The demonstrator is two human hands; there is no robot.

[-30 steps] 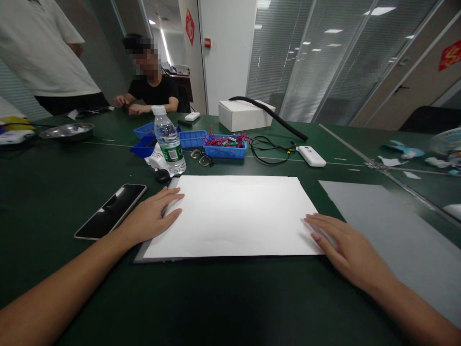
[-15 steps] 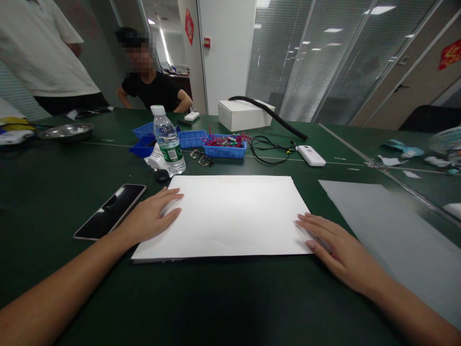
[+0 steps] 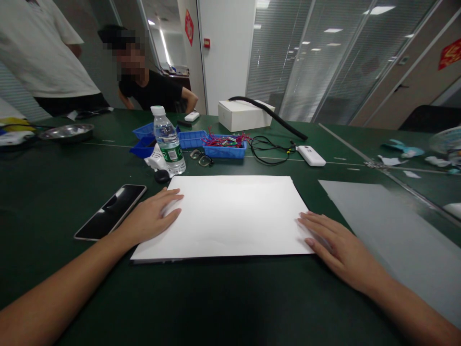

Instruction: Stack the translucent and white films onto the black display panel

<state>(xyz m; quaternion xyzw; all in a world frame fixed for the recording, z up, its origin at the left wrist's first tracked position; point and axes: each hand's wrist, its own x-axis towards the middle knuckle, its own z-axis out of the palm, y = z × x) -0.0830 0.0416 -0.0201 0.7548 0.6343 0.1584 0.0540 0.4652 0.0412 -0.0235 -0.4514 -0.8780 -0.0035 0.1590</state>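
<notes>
A white sheet of paper (image 3: 234, 216) lies flat in front of me, with a thin dark edge showing beneath its near side. My left hand (image 3: 153, 216) rests on the paper's left edge, fingers stretched out and thumb apart. On the right edge lies my right hand (image 3: 333, 245), its fingers extended and the thumb spread from them. Neither hand grips anything. Close to my left wrist is a smartphone (image 3: 111, 211) with a dark screen. A black computer mouse (image 3: 162, 176) sits by the paper's far left corner.
Behind the paper stand a water bottle (image 3: 169, 142), eyeglasses (image 3: 201, 157), a blue tray (image 3: 225, 150) of red-wired parts, a black cable (image 3: 270, 151) and a white box (image 3: 245, 115). A grey sheet (image 3: 389, 230) lies right. A seated person (image 3: 154, 91) and a standing person (image 3: 46, 53) are across the table.
The seated person has leaned to the left. My right hand has shifted very slightly on the paper's edge; my left hand stays in place.
</notes>
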